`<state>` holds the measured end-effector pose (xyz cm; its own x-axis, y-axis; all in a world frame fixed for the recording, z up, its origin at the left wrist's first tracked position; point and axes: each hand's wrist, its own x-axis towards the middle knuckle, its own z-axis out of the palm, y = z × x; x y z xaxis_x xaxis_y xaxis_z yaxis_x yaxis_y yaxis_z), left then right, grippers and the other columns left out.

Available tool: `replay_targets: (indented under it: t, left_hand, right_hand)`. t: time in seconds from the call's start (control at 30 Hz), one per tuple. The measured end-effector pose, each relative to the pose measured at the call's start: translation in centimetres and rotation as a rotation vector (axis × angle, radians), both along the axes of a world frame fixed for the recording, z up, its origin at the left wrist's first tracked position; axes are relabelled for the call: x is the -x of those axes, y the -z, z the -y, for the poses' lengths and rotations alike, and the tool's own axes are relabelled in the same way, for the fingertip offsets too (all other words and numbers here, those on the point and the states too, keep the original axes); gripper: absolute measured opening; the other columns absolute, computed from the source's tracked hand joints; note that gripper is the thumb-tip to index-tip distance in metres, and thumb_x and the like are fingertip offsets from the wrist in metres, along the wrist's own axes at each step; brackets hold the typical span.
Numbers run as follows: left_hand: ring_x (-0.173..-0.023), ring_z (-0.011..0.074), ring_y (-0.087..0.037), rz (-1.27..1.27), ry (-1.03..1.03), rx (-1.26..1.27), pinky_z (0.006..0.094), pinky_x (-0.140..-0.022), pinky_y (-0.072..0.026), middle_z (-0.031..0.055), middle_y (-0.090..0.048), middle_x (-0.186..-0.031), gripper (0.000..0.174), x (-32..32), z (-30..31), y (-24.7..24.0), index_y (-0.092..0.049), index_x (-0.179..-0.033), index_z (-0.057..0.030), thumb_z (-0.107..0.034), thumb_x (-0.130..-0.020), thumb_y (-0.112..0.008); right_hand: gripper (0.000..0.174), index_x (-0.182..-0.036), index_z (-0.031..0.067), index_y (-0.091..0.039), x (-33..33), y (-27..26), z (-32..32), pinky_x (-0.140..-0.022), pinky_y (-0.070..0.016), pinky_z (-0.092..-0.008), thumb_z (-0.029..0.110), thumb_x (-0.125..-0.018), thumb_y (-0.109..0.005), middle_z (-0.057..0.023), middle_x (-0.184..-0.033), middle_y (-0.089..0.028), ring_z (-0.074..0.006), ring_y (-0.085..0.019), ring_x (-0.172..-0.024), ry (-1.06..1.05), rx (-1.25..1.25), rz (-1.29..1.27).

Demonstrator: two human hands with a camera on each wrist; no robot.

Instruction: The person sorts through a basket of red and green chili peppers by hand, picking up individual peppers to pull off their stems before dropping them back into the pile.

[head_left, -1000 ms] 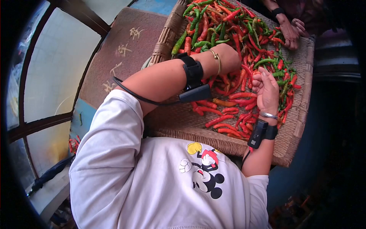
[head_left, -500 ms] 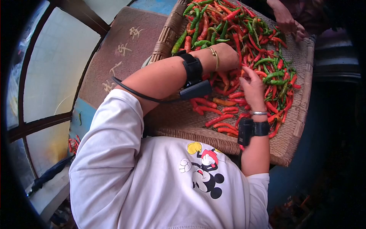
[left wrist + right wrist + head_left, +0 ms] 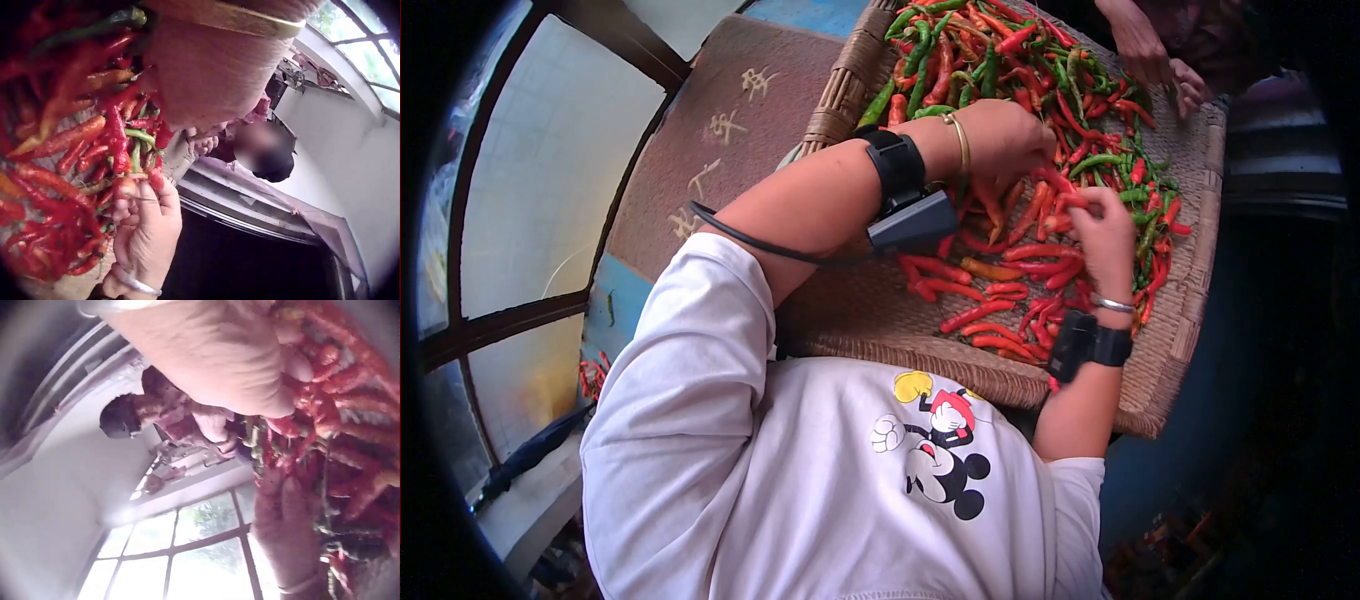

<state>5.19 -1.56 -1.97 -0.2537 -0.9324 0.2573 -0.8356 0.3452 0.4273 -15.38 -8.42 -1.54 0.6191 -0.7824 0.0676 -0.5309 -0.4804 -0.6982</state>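
Red chilli peppers [image 3: 1030, 215] lie loose in a large woven tray [image 3: 1200, 200]. My right hand [image 3: 1105, 235], with a silver bangle, pinches a red chilli [image 3: 155, 178] between thumb and fingers. My left hand [image 3: 1000, 140], with a gold bangle, is over the pile just to the left, its back towards the head camera. Its fingertips [image 3: 290, 487] meet at a red chilli in the right wrist view; part of that grip is hidden. Another red chilli [image 3: 1055, 180] shows between the two hands, close to both. Several red chillies [image 3: 990, 315] lie near the tray's front edge.
Mixed green and red chillies [image 3: 960, 50] heap at the back of the tray, with more along its right side. Another person's hands [image 3: 1160, 65] are at its far right corner. A reddish-brown board [image 3: 710, 130] with pale writing lies left, beside a framed window [image 3: 550, 140].
My right hand moves in to my left hand, then back right and slightly down, now with red chilli in its fingers. My left hand shifts slightly right. The other person's hands draw back from the pile.
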Motion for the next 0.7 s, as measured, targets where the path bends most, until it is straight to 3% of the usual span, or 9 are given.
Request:
replay_targets:
  t: [0.07, 0.13, 0.2, 0.23, 0.27, 0.33, 0.43, 0.6, 0.7]
  left_hand:
    - [-0.068, 0.0219, -0.058, -0.164, -0.102, 0.013, 0.0308, -0.059, -0.0465, 0.0066, -0.058, -0.078, 0.025, 0.0, 0.1, 0.1, -0.057, -0.089, -0.0105, -0.021, -0.067, -0.064]
    - [-0.063, 0.0168, -0.058, -0.515, -0.117, 0.084, 0.0278, -0.057, -0.0458, 0.0048, -0.059, -0.076, 0.019, 0.1, 0.0, -0.3, -0.057, -0.09, -0.0078, -0.019, -0.075, -0.06]
    - [-0.061, 0.0131, -0.056, -0.684, -0.142, 0.0, 0.0252, -0.055, -0.0456, 0.0032, -0.059, -0.075, 0.017, 0.6, -0.1, -0.7, -0.056, -0.091, -0.0065, -0.017, -0.078, -0.058]
    - [-0.058, 0.0094, -0.055, -0.852, -0.167, -0.086, 0.0227, -0.053, -0.0454, 0.0015, -0.058, -0.075, 0.015, 0.8, -0.2, -1.0, -0.056, -0.092, -0.0051, -0.014, -0.08, -0.055]
    - [-0.058, 0.0094, -0.055, -0.852, -0.167, -0.086, 0.0227, -0.053, -0.0454, 0.0015, -0.058, -0.075, 0.015, 1.0, -0.3, -1.3, -0.056, -0.092, -0.0051, -0.014, -0.08, -0.055]
    - [-0.056, 0.0055, -0.053, -1.353, -0.186, -0.369, 0.019, -0.05, -0.045, -0.0002, -0.058, -0.076, 0.015, 1.2, -0.5, -2.1, -0.054, -0.095, -0.0046, -0.011, -0.082, -0.052]
    - [-0.053, 0.0023, -0.05, -1.547, -0.166, -0.458, 0.0152, -0.049, -0.0441, 0.0005, -0.058, -0.077, 0.017, 1.5, -0.2, -1.5, -0.052, -0.098, -0.0048, -0.008, -0.082, -0.05]
    - [-0.052, 0.0018, -0.05, -1.732, -0.047, -0.552, 0.0146, -0.045, -0.0424, -0.0016, -0.057, -0.074, 0.017, 2.2, -0.4, -0.4, -0.051, -0.099, -0.0047, -0.008, -0.082, -0.049]
    - [-0.053, 0.0042, -0.052, -1.652, -0.157, -0.563, 0.0166, -0.046, -0.0435, 0.001, -0.058, -0.076, 0.019, 2.4, -0.4, -0.4, -0.051, -0.1, -0.0033, -0.009, -0.082, -0.049]
  right_hand:
    - [0.016, -0.09, 0.0032, -0.055, 0.5, -2.6, -0.1, -0.05, -0.0419, -0.0194, 0.007, -0.074, -0.056, -0.004, -0.074, -0.058, -0.0082, -0.053, -0.056, 0.218, -0.413, 0.235]
    - [0.017, -0.094, 0.003, -0.053, 1.6, -2.7, 1.0, -0.051, -0.0422, -0.016, 0.008, -0.078, -0.054, -0.003, -0.079, -0.058, -0.0071, -0.054, -0.062, 0.254, -0.446, 0.367]
    - [0.022, -0.1, 0.0021, -0.05, 2.4, -2.4, 1.8, -0.056, -0.0454, -0.02, 0.009, -0.079, -0.054, -0.0047, -0.082, -0.058, -0.0096, -0.055, -0.069, 0.379, -0.545, 0.956]
    - [0.027, -0.104, 0.0026, -0.046, 2.5, -2.6, 2.0, -0.061, -0.047, -0.0241, 0.012, -0.08, -0.054, -0.0062, -0.087, -0.057, -0.0119, -0.056, -0.074, 0.407, -0.558, 1.018]
    - [0.027, -0.104, 0.0026, -0.046, 2.7, -2.4, 2.2, -0.061, -0.047, -0.0241, 0.012, -0.08, -0.054, -0.0062, -0.087, -0.057, -0.0119, -0.056, -0.074, 0.407, -0.558, 1.018]
    - [0.03, -0.107, 0.0008, -0.045, 2.4, -2.4, 1.7, -0.064, -0.0463, -0.0255, 0.013, -0.081, -0.053, -0.008, -0.09, -0.057, -0.0131, -0.056, -0.075, 0.381, -0.712, 0.98]
    - [0.032, -0.108, -0.0014, -0.047, 0.3, -2.5, -0.5, -0.062, -0.044, -0.0218, 0.013, -0.079, -0.054, -0.0077, -0.089, -0.057, -0.0118, -0.055, -0.074, 0.282, -0.677, 0.69]
    - [0.024, -0.101, -0.0011, -0.053, -2.8, -1.1, -3.5, -0.055, -0.0381, -0.0182, 0.011, -0.08, -0.053, 0.0021, -0.07, -0.052, -0.0034, -0.046, -0.061, -0.107, -0.32, 0.237]
    - [0.019, -0.096, 0.0002, -0.054, -2.8, -1.2, -3.7, -0.05, -0.0378, -0.0182, 0.012, -0.081, -0.051, 0.0018, -0.067, -0.052, -0.0037, -0.045, -0.055, -0.113, -0.47, 0.234]
